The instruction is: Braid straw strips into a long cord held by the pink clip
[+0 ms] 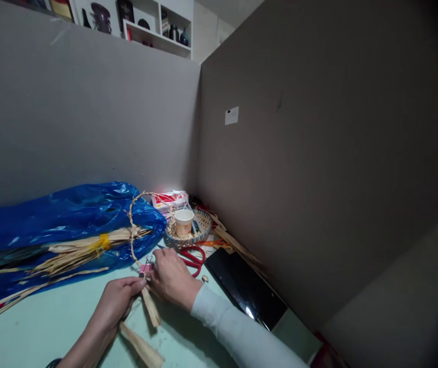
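Note:
My left hand (117,301) pinches flat, pale dried plant-fibre strips just below a pink binder clip (146,268). Two loose strip ends hang below the hands: one strip (151,309) between them and a wider strip (142,347) nearer me. My right hand (175,278) is closed at the clip's right side, its fingertips on the strips, partly hidden behind the hand. From the clip a thin braided cord (131,243) of the same fibre runs up and curves over the blue plastic bag (84,202).
A bundle of dried strips (76,250) with a yellow tie lies on the bag. Right of it are red-handled scissors (199,260), a woven basket (205,225) with a paper cup (184,223), a red-and-white packet (169,201) and a black flat object (247,286). Grey partitions (88,112) enclose the table.

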`<state>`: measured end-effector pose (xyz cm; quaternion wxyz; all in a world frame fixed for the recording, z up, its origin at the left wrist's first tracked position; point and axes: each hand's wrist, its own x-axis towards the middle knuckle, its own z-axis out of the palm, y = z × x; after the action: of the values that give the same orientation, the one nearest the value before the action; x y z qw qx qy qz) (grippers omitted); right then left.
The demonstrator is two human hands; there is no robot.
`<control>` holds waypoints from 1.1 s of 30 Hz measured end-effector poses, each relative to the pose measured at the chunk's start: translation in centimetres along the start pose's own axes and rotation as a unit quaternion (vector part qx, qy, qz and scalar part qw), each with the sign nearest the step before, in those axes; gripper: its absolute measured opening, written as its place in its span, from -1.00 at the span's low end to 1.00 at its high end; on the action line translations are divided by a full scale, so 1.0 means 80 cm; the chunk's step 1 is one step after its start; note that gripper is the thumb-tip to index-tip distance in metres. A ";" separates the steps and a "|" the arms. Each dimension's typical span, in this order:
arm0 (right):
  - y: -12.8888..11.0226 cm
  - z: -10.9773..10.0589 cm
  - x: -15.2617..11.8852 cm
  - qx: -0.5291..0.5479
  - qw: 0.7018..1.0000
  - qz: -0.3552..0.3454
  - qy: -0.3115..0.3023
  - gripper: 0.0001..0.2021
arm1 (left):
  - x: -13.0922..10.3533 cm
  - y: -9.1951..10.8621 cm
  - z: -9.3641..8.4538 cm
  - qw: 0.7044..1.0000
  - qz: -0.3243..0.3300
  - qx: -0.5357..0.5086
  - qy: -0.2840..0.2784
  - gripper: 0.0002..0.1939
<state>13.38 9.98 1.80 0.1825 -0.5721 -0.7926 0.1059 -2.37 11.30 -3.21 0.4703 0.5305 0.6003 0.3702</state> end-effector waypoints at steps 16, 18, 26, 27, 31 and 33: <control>0.154 -0.090 -0.046 -0.191 0.962 0.192 0.019 -0.69 | -0.002 -0.005 -0.005 0.998 -0.010 -0.047 0.038 -0.67; 0.155 -0.087 -0.045 -0.189 0.963 0.189 0.018 -0.70 | -0.004 -0.003 -0.007 0.999 -0.012 -0.043 0.032 -0.65; 0.158 -0.089 -0.044 -0.158 0.966 0.197 0.049 -0.74 | -0.011 -0.004 -0.002 0.998 0.020 -0.053 -0.015 -0.67; 0.158 -0.092 -0.045 -0.151 0.966 0.200 0.058 -0.76 | -0.010 -0.003 -0.003 0.998 0.026 -0.047 -0.027 -0.68; 0.147 -0.114 -0.047 -0.103 0.973 0.184 0.099 -0.81 | -0.007 0.008 -0.007 0.998 0.024 -0.033 -0.043 -0.74; 0.133 -0.122 -0.047 -0.027 0.984 0.141 0.109 -0.81 | -0.008 0.013 -0.007 0.998 0.028 -0.036 -0.035 -0.76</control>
<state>27.65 9.45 6.08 0.2352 -0.6907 -0.6822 0.0463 -2.58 10.90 -1.93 0.4993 0.5423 0.5550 0.3856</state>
